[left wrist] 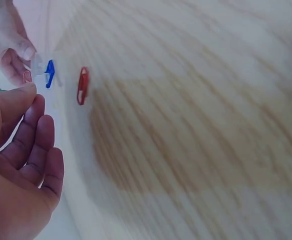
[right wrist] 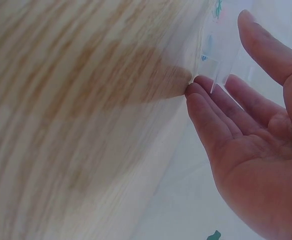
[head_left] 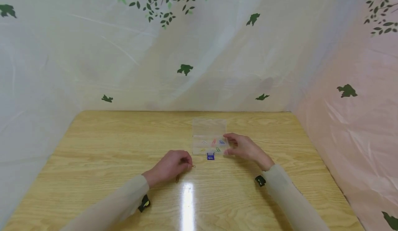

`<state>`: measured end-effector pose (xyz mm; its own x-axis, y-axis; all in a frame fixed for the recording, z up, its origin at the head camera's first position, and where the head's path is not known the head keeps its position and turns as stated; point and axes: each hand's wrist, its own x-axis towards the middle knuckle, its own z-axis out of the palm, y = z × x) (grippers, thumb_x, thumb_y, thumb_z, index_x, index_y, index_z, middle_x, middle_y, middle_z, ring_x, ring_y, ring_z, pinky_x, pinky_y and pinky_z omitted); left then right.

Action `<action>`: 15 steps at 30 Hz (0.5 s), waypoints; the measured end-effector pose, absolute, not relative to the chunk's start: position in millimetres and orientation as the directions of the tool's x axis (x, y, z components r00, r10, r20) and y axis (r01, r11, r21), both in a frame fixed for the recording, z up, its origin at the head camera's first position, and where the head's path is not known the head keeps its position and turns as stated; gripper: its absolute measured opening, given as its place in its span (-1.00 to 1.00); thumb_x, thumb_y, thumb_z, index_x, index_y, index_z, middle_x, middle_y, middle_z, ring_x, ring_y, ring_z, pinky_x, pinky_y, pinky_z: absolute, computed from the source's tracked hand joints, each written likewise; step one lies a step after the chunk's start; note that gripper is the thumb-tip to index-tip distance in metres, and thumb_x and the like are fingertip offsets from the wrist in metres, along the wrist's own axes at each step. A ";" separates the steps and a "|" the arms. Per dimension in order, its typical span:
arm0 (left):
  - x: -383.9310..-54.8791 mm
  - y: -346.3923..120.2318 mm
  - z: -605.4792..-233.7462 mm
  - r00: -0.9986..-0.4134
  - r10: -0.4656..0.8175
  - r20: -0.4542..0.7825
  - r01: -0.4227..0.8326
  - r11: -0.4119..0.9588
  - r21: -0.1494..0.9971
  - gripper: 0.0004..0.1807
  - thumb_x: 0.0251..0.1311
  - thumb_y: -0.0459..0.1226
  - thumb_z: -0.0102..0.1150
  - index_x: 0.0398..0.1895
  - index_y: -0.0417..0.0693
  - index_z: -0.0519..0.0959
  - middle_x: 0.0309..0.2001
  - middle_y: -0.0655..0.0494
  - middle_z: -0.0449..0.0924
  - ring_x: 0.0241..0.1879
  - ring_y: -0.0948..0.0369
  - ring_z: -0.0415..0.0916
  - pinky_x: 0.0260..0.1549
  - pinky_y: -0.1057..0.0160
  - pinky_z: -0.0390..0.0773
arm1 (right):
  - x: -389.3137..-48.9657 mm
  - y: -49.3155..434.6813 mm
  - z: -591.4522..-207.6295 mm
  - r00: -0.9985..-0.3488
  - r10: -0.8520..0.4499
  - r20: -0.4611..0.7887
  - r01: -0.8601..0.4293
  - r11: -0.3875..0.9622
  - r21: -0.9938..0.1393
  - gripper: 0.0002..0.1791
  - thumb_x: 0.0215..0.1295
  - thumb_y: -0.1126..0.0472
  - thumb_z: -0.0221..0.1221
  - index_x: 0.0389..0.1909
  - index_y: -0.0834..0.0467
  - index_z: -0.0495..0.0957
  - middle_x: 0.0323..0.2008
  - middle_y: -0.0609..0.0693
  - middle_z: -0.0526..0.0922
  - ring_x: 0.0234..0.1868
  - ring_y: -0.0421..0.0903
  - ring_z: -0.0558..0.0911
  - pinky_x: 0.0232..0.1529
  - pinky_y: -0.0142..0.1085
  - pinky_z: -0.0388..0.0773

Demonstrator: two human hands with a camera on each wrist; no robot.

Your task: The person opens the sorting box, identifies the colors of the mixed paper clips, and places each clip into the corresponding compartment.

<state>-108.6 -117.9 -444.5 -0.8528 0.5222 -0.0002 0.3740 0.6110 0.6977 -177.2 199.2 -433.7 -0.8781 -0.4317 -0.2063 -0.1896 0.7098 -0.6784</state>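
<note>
My left hand (head_left: 170,165) pinches a small red paper clip (left wrist: 27,76) between thumb and forefinger, the other fingers curled loosely. A second red paper clip (left wrist: 83,86) lies on the table below that hand. To the right stands a clear plastic box (head_left: 196,152), its lid (head_left: 209,127) folded back. Inside, separate compartments hold paper clips: white, a red one (head_left: 214,141), blue, yellow and a green one (head_left: 218,149). My right hand (head_left: 245,149) holds the box's right end, thumb at the front corner and fingertips near the hinge. A blue tab (head_left: 210,156) shows at the box's front.
The wood-grain table (head_left: 124,131) runs back to a pale curtain (head_left: 140,68) printed with green leaves. Curtains also hang along both sides. A bright light reflection (head_left: 188,203) falls on the tabletop in front of the hands.
</note>
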 end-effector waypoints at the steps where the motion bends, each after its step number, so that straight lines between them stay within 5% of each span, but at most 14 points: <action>1: -108.3 -117.8 -443.2 -0.858 0.514 0.001 0.366 0.608 0.705 -0.87 0.34 -0.42 0.28 -0.31 0.01 0.67 -0.30 0.27 0.67 -0.24 0.29 0.60 -0.17 0.24 0.64 | -177.0 199.0 -433.5 -0.878 -0.432 -0.206 -0.189 0.709 -0.680 -0.25 0.32 0.18 0.42 0.47 0.24 0.37 0.40 0.22 0.48 0.38 0.19 0.48 0.38 0.12 0.40; 15: -111.4 -114.2 -439.0 -0.898 0.436 0.060 0.329 0.574 0.750 -0.91 0.35 -0.40 0.31 -0.27 -0.02 0.69 -0.28 0.30 0.67 -0.23 0.31 0.58 -0.20 0.28 0.62 | -177.4 198.6 -432.4 -0.879 -0.431 -0.205 -0.190 0.710 -0.678 -0.25 0.31 0.20 0.42 0.47 0.25 0.37 0.40 0.23 0.48 0.38 0.19 0.48 0.37 0.12 0.41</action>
<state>-111.4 -114.2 -439.0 -0.8977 0.4364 0.0603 0.3292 0.5735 0.7501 -177.4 198.6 -432.4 -0.8790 -0.4305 -0.2048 -0.1901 0.7104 -0.6776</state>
